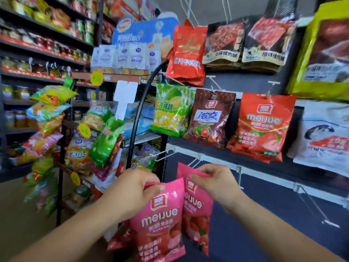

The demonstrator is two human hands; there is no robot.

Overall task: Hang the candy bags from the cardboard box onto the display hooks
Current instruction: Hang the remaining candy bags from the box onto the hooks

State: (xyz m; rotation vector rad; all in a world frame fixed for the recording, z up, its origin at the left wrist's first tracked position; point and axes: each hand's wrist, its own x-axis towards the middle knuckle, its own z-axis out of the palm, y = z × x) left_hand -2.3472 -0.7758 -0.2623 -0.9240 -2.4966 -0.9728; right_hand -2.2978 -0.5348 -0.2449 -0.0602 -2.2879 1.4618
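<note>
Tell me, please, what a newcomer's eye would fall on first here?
At the bottom centre, the left hand grips the top of one pink candy bag and the right hand pinches the top of a second pink bag. Above them a red bag hangs on the middle row, and a bare white hook juts out above the hands.

One camera only, and I'm wearing it on my head. It's facing forward, looking closely at the dark hook wall [264,214] filling the right side. The wide lens is taking in the aisle shelves [37,44] at left. Nearest, low in frame, my left hand [132,188] is gripping the front pink bag [160,224], my right hand [213,184] pinching the rear pink bag [196,210].
</note>
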